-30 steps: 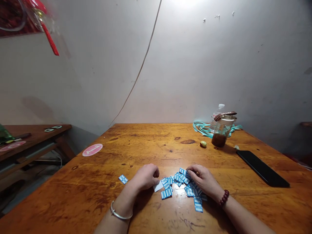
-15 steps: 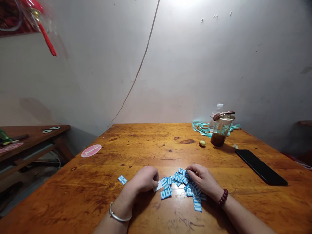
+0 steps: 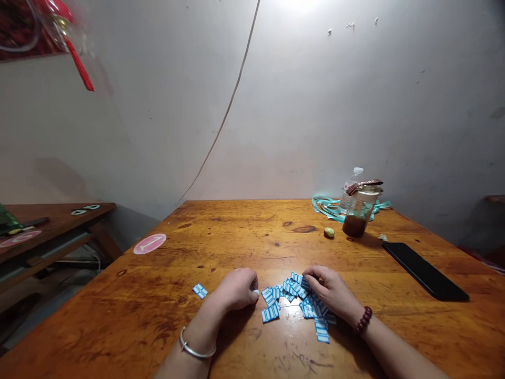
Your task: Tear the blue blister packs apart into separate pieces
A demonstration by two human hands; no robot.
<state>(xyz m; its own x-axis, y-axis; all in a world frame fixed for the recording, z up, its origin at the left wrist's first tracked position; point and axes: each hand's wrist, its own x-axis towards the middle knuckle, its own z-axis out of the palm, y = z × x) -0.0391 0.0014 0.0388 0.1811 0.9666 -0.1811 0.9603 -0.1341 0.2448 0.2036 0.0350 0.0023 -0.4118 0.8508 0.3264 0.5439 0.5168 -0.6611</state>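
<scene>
A loose heap of small blue-and-white striped cards [image 3: 291, 288] lies on the wooden table [image 3: 236, 237] between my hands. My left hand [image 3: 239, 288] is just left of the heap, its fingers curled in with a small white card [image 3: 256, 292] pinched at the thumb; most of that card is hidden. At the heap's right side rests my right hand [image 3: 329, 287], thumb and fingertips drawn together against the cards. Whatever sits between those fingertips is hidden. One card with a blue cross pattern [image 3: 200, 290] lies alone, left of my left hand.
To the right are a black phone [image 3: 426, 271], a drink cup with brown liquid [image 3: 358, 213], a clear bottle [image 3: 357, 172], turquoise straps [image 3: 327, 208] and a small yellowish object [image 3: 329, 232]. A pink number disc [image 3: 150, 243] marks the left edge; another table [image 3: 98, 216] stands beyond.
The white card at my left hand showed as a flat piece before; now just a small bit of it shows at the thumb. My right hand stays at the heap.
</scene>
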